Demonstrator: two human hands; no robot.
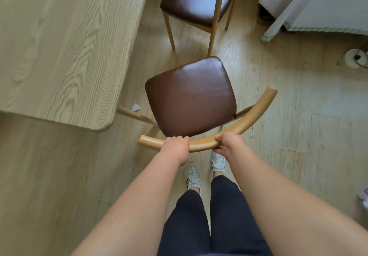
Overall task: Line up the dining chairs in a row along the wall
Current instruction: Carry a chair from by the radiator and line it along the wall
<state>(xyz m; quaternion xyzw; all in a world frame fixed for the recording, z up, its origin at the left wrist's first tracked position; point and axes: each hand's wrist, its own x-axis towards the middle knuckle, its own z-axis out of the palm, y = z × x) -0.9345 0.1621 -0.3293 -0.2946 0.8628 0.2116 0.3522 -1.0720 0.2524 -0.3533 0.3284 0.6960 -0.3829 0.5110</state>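
Note:
A dining chair with a brown leather seat [190,96] and a curved light-wood backrest rail [249,120] stands right in front of me, beside the table's corner. My left hand [176,147] grips the rail near its left end. My right hand [229,143] grips the same rail a little further right, fingers curled over the top. A second chair of the same kind [191,0] stands just beyond it, its front legs close to the near chair's seat. No wall shows in this view.
A light-wood dining table [65,46] fills the left side, its corner near the chair. A crumpled scrap of paper [136,107] lies on the floor under the table's edge. White curtains [318,6] hang at the top right, a round white base with a cable [353,58] below them.

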